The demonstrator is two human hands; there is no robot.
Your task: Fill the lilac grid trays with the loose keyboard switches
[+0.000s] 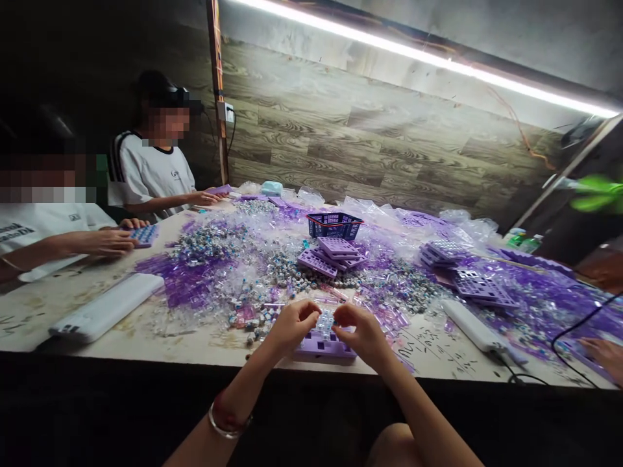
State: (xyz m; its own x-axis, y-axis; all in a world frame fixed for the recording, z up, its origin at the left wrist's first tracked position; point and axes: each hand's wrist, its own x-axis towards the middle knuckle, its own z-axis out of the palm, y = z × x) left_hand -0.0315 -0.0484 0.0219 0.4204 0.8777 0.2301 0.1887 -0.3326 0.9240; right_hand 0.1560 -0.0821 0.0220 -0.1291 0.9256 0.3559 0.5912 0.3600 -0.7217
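Note:
In front of me at the table's near edge lies a purple keyboard plate (325, 349) with square cut-outs, its upper part fitted with clear pieces. My left hand (296, 326) is closed over the plate's left side, thumb and fingertips pinched; anything between them is too small to make out. Over the right side, my right hand (361, 334) is closed in a pinch, with a small blue-tipped piece that looks like a key switch (335, 323) at its fingertips. Just beyond both hands spreads a pile of small grey-white and blue switches (287, 269).
Several purple plates (335, 250) are stacked beyond my hands, beside a dark blue basket (335, 226). White lamp-like bars lie left (109, 305) and right (474, 327), the right one with a black cable. Co-workers' hands (109, 239) work at left; another hand (606, 357) shows far right.

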